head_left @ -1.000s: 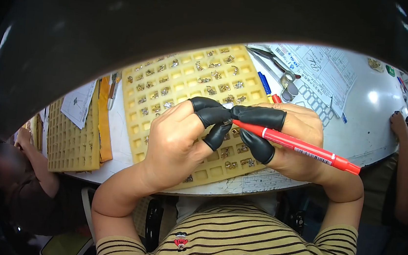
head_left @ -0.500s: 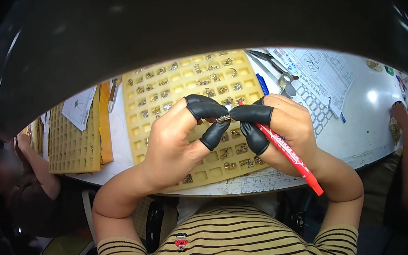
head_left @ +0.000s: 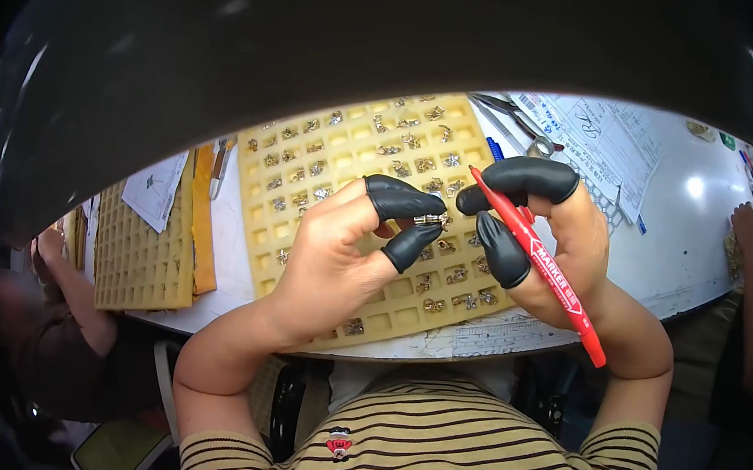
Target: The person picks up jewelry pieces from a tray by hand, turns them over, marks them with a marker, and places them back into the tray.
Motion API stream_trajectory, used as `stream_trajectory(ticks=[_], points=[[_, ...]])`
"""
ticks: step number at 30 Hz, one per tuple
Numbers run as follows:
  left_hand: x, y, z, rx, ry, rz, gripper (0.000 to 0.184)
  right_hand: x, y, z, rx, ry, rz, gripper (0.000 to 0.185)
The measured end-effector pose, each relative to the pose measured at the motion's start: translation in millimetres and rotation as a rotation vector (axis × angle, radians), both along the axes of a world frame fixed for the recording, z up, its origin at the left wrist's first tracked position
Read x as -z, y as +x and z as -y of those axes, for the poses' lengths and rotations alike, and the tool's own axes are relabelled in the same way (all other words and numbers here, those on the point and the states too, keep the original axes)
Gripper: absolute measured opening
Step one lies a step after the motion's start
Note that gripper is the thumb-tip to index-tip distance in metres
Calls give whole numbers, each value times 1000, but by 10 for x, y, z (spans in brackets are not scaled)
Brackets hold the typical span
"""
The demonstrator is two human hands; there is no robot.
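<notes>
My left hand (head_left: 326, 244) pinches a small shiny metal jewelry piece (head_left: 430, 219) between thumb and index finger, which wear black finger covers. Just to its right, my right hand (head_left: 575, 241), also with black covers on its fingertips, grips a red marker (head_left: 557, 275). The marker slants across that hand, its narrow end pointing up and left and its thick end down toward the wrist. Beneath both hands lies a pale yellow tray (head_left: 256, 216) of small square pockets, many holding similar metal pieces (head_left: 424, 164). The hands partly hide its middle.
A second yellow tray (head_left: 141, 280) and a paper sheet (head_left: 156, 191) are on the left. Behind my right hand lie printed papers (head_left: 630, 142), pliers (head_left: 517, 114) and a blue pen (head_left: 494, 148). Other people's hands show at far left (head_left: 49, 249) and far right (head_left: 747, 225).
My hands have moved apart. The right hand has drawn back rightward and raised its index finger, still with the marker. The jewelry piece stays in my left hand, slightly further right.
</notes>
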State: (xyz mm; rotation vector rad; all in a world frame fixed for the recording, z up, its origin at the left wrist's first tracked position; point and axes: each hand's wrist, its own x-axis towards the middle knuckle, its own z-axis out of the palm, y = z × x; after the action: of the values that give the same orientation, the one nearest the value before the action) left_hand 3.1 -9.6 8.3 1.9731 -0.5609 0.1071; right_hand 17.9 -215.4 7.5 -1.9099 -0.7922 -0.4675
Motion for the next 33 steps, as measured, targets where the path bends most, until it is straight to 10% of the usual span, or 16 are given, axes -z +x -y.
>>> stream_trajectory(ticks=[33], points=[[5, 2, 11, -20, 49, 121, 20, 10, 98, 24, -9, -156, 182, 33]])
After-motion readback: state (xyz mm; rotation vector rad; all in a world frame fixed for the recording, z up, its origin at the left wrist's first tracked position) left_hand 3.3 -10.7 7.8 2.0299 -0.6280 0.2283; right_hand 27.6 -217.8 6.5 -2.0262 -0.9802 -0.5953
